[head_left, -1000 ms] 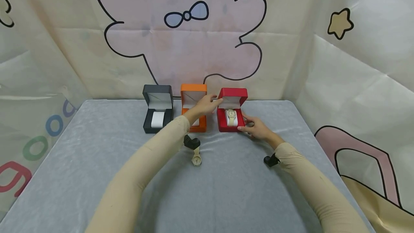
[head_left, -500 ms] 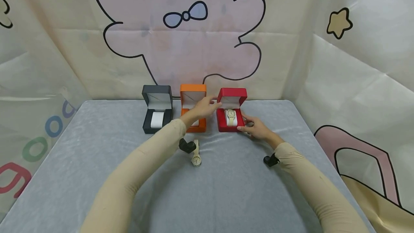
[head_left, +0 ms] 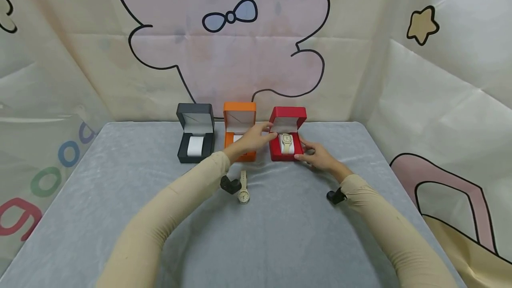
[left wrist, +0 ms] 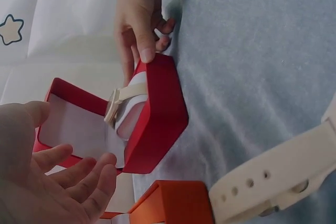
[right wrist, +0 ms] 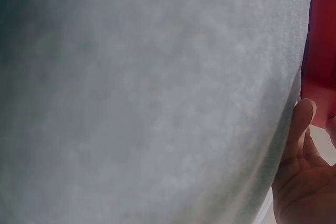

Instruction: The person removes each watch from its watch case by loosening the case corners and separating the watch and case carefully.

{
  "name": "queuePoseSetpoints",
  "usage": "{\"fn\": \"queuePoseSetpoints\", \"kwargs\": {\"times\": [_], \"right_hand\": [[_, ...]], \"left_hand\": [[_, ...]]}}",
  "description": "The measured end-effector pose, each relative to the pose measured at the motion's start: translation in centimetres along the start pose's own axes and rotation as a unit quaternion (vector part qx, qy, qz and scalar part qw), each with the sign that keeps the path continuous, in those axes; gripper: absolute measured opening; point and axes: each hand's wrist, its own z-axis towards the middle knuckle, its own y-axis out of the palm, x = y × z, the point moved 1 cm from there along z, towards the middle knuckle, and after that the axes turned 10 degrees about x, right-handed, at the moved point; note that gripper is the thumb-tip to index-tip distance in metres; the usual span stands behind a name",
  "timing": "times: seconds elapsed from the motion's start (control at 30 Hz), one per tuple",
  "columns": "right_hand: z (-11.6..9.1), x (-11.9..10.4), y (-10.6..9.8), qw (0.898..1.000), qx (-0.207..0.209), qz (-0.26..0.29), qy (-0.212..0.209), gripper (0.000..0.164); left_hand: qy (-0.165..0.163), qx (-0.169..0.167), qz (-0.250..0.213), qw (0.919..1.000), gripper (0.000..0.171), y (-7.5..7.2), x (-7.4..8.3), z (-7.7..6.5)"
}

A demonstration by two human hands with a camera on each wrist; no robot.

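An open red watch box [head_left: 287, 157] stands at the right of a row, its lid raised. Inside it, a cream-strapped watch [head_left: 286, 141] is wrapped round a white cushion. My right hand [head_left: 318, 157] holds the right side of the box base, thumb on the front corner and fingers along the side. My left hand [head_left: 254, 139] is at the left edge of the raised lid, fingers spread and loosely bent, as the left wrist view shows. Another cream-strapped watch [head_left: 243, 194] lies on the cloth below my left wrist.
An orange watch box [head_left: 239, 106] stands open behind my left hand, partly hidden by it. Left of that is an open dark grey watch box [head_left: 195, 114] with a bare white cushion [head_left: 195, 146]. Grey cloth [head_left: 280, 234] covers the table; a printed curtain [head_left: 352, 57] rises behind.
My left hand has lowered slightly at the red box's lid, and its wrist has shifted left, uncovering more of the loose watch's strap. The right hand stays on the box.
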Motion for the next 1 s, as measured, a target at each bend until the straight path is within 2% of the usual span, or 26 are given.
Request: {"fn": "queuePoseSetpoints", "kwargs": {"times": [0.43, 0.53, 0.77, 1.0], "right_hand": [[1.1, 2.2, -0.1, 0.999, 0.018, -0.029, -0.006, 0.079], [1.1, 2.2, -0.1, 0.999, 0.018, -0.028, -0.008, 0.079], [0.8, 2.3, 0.3, 1.000, 0.016, -0.019, -0.009, 0.079], [0.8, 2.3, 0.4, 1.000, 0.007, -0.017, -0.004, 0.080]], "left_hand": [[0.053, -0.020, 0.011, 0.9983, 0.059, 2.6, 0.8, 0.8], [0.054, -0.021, 0.007, 0.9983, 0.059, 3.3, 1.0, 0.9], [0.055, -0.020, 0.062, 0.9964, 0.072, 4.4, 1.1, 0.9], [0.051, -0.013, 0.079, 0.9955, 0.079, 4.8, 0.7, 1.1]]}}
